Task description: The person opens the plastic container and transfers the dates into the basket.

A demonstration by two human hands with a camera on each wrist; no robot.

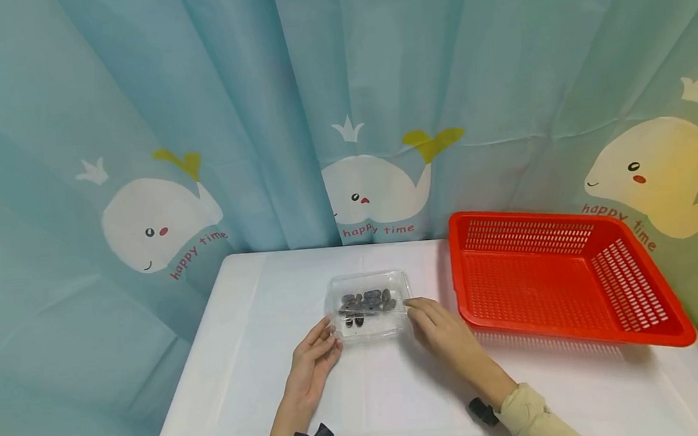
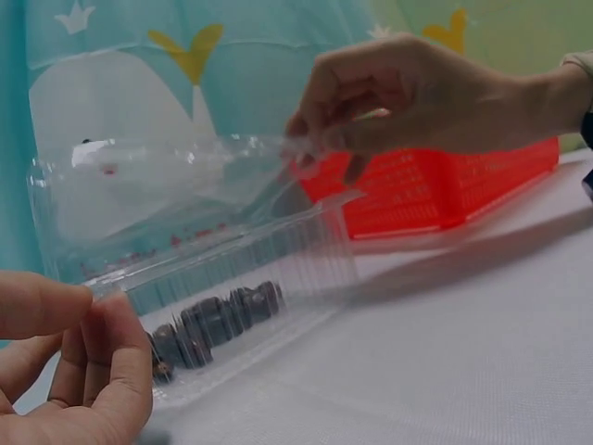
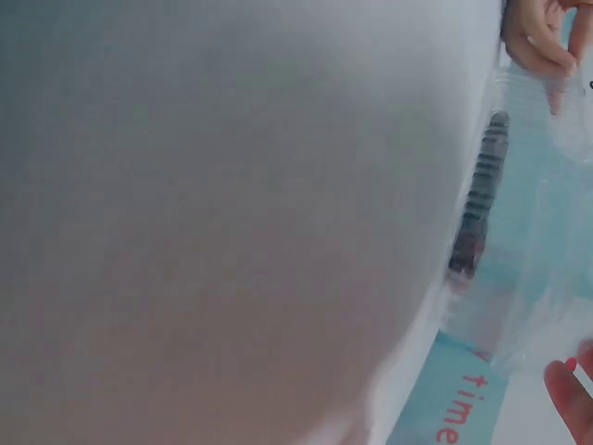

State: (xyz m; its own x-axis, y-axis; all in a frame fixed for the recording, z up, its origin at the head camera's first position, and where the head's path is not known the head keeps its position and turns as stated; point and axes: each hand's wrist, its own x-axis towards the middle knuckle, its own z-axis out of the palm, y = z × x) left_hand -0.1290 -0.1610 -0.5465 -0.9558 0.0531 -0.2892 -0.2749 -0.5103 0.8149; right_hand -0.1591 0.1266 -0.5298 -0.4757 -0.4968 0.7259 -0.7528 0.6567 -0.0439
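A clear plastic clamshell box (image 1: pixel 376 332) stands on the white table, holding several dark, oval, wrinkled pieces (image 1: pixel 371 299); their kind is unclear. Its see-through lid (image 2: pixel 222 190) is partly raised in the left wrist view. My left hand (image 1: pixel 312 362) is at the box's left side, thumb and finger pinching its rim. At the opposite side, my right hand (image 1: pixel 445 336) pinches the edge of the lid, fingers bent. The right wrist view catches only the fingertips (image 3: pixel 567 399) of one hand at its lower right, with the other hand at the top.
A red perforated plastic basket (image 1: pixel 539 329) stands at the right of the table, close to my right hand. Behind the white table (image 1: pixel 245 387) hangs a blue-green curtain (image 1: pixel 245 117) printed with whales. Black bands circle both wrists.
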